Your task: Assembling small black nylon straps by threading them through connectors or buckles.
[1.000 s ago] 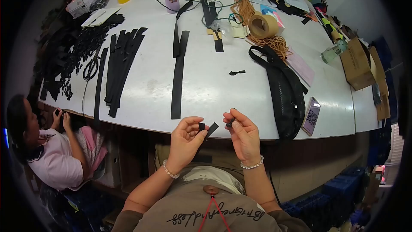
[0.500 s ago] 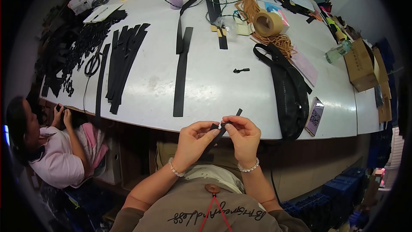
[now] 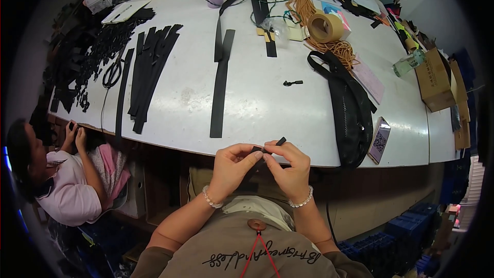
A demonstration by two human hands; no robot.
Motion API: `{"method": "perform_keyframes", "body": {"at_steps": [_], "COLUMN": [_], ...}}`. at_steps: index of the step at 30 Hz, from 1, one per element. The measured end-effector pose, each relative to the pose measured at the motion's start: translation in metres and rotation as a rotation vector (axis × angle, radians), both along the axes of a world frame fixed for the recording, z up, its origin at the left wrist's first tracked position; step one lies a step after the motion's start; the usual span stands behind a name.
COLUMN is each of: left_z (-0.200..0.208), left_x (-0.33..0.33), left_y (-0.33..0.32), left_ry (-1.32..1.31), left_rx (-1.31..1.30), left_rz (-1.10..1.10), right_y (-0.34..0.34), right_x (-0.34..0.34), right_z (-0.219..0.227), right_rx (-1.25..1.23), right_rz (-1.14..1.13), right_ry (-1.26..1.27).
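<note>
Just past the table's front edge my two hands meet, fingers pinched. My left hand [image 3: 231, 167] grips the end of a black zipper tape [image 3: 250, 174], which hangs down between the hands. In the pinch of my right hand [image 3: 288, 167] is a small black zipper slider, mostly covered by fingertips; its pull tab [image 3: 281, 140] sticks up past the index finger. The slider is against the tape's end, but whether the tape has entered it is hidden. A similar loose zipper slider [image 3: 293, 83] lies on the table ahead.
Long black strips [image 3: 152, 80] lie at left beside scissors [image 3: 112, 74] and a dark heap [image 3: 98, 46]. One strip [image 3: 219, 103] lies centrally. Rightward are a black bag [image 3: 347, 113], phone [image 3: 379, 141], and tape roll [image 3: 325, 27]. A co-worker [image 3: 72, 180] sits at left.
My right fingers have closed further over the slider, and its pull tab has tipped and shifted slightly. The two hands remain together in nearly the same place.
</note>
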State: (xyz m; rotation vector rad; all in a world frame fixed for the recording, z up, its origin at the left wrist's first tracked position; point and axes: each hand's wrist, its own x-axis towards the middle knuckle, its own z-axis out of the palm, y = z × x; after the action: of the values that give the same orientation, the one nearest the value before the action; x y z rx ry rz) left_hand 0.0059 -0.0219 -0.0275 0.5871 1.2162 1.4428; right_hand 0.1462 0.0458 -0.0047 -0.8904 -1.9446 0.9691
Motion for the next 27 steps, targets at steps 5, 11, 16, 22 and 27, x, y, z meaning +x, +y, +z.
{"method": "perform_keyframes", "body": {"at_steps": [5,11,16,22,27], "left_z": [0.01,0.008,0.012,0.004,-0.004], "left_x": [0.003,0.001,-0.002,-0.001,0.002], "left_y": [-0.002,-0.001,0.001,0.002,0.003], "left_ry": [0.001,0.068,0.22,0.212,0.14], "left_rx": [-0.024,-0.057,-0.09,-0.051,0.002], "left_rz": [-0.015,-0.04,-0.052,-0.041,-0.034], "right_y": [0.005,0.001,-0.003,-0.008,-0.01], "right_x": [0.009,0.009,0.009,0.003,0.006], "right_z": [-0.017,-0.028,-0.028,-0.027,-0.044], "right_rx": [-0.629,-1.117,-0.961,-0.848,-0.495], "right_rz": [0.026,0.085,0.055,0.011,-0.002], "right_ry": [0.366,0.744,0.557,0.511,0.348]}}
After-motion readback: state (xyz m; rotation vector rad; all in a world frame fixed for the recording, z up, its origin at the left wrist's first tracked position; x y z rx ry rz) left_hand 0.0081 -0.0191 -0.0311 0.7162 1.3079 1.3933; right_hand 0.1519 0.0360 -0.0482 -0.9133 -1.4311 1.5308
